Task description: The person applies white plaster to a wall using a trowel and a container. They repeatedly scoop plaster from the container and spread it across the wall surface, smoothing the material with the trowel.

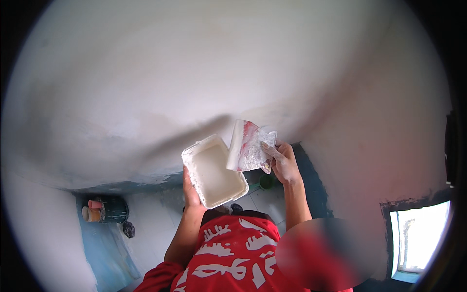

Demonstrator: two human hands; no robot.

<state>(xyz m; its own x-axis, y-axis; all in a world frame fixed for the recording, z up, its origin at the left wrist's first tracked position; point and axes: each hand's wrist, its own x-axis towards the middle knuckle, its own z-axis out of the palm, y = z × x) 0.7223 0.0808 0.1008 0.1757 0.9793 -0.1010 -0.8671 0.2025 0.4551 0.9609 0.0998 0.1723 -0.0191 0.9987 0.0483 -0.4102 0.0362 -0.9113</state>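
Pinching the scraper, the right hand is closed on its right end, thumb flat across the smeared face and fingers behind. The left hand is part-curled round the left side of the tub; its fingertips underneath are hidden. The scraper looks light and thin, probably springy, and likely slick where coated, so the drier end is the better hold. The tub, with pale paste spread inside, should be the heavier and want support from below; its crusted rim may be slippery. The scraper's long edge faces left and overlaps the tub's right rim in view — whether they touch, I cannot tell. Beyond, the wall offers a broad open face; the space above the tub is free. Below are a green cup and, well apart at left, a dark bucket.
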